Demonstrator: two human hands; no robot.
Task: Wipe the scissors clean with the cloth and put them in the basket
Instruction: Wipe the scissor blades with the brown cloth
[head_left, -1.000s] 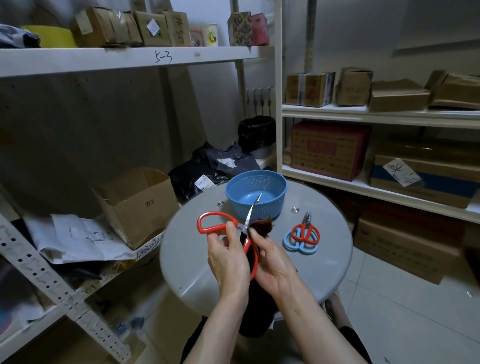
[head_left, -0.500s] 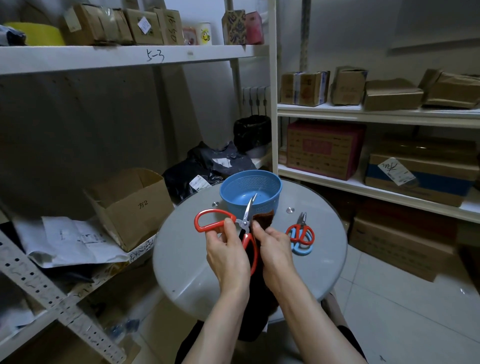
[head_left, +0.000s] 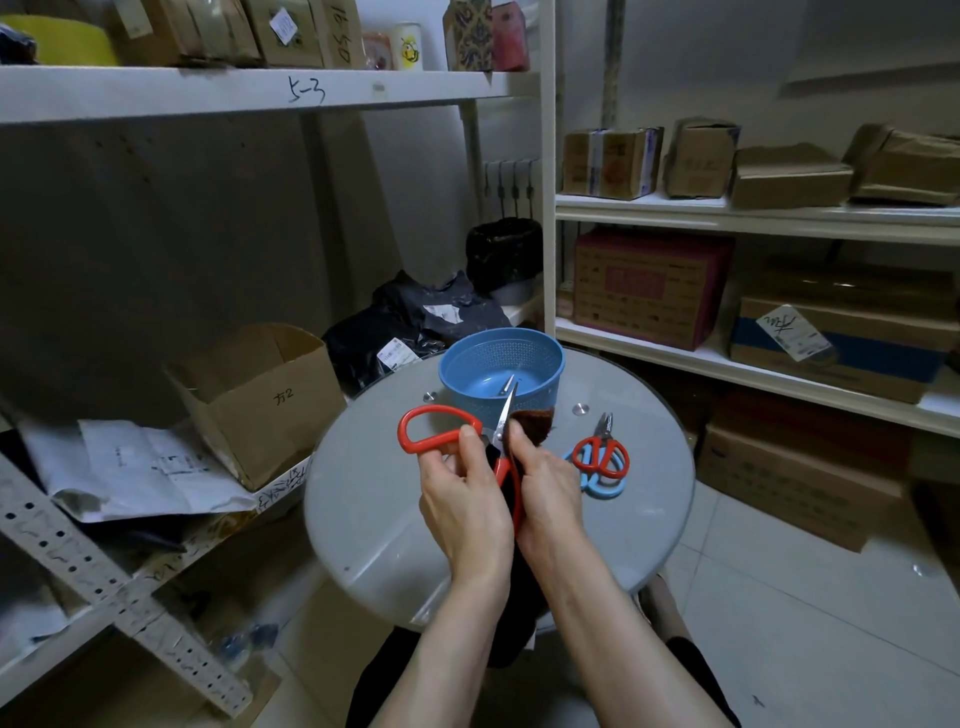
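Scissors gripped in left hand before the basket, right hand pinching cloth (brown, seemingly) against them.

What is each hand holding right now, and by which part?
Left hand grips the red scissors by their handles; right hand pinches the cloth against the blades.

The basket stands at the far edge of the round surface, mouth open upward, with a white shelf post just behind it. 2 small scissors lie on the right part, near the basket. The left part offers open room, bounded by a cardboard box on the low shelf beside it.
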